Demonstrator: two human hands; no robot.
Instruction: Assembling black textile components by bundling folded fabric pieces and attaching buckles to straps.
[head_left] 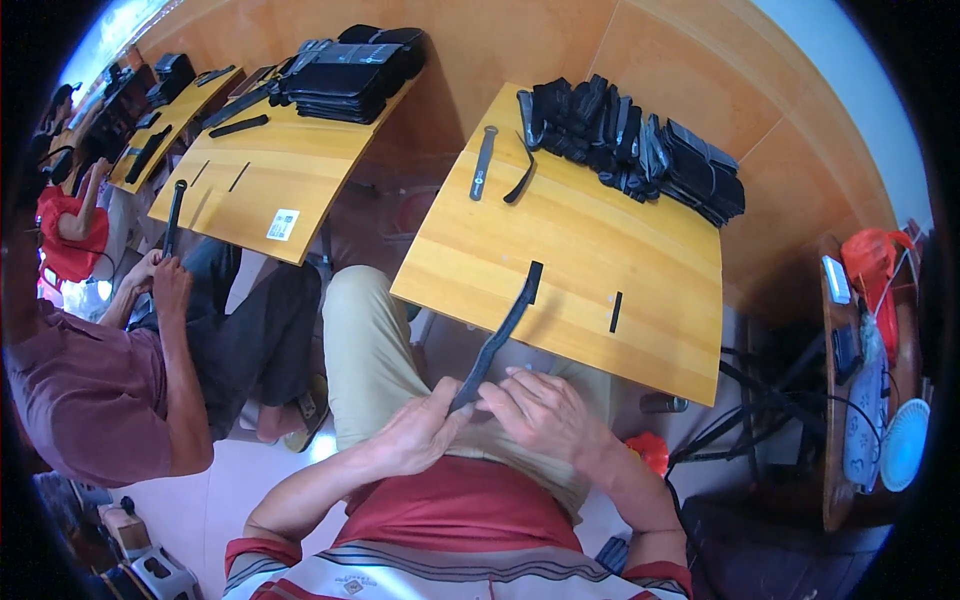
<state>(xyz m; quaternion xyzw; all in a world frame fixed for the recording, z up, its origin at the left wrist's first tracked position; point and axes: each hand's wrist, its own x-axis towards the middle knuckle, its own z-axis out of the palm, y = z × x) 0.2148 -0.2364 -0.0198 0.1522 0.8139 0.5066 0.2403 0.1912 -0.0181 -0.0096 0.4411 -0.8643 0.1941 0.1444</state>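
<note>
A long dark strap (pixel 497 340) runs from my hands up over the near edge of the wooden table, its far end resting near a slot-like black mark. My left hand (pixel 425 428) is closed around the strap's near end, thumb along it. Beside it my right hand (pixel 540 412) has its fingers curled and pinched at that same end; the fingertips partly hide what they grip. Farther back on the tabletop (pixel 570 240) lie a flat grey strap (pixel 483 163) and a curved black strap (pixel 521 172).
Bundled black straps (pixel 600 125) and a banded stack (pixel 700 170) line the table's far edge. A short black strip (pixel 616 312) marks the right side. A person (pixel 110 390) on my left holds a strap at another table (pixel 330 165). Right stands a small shelf (pixel 838 470).
</note>
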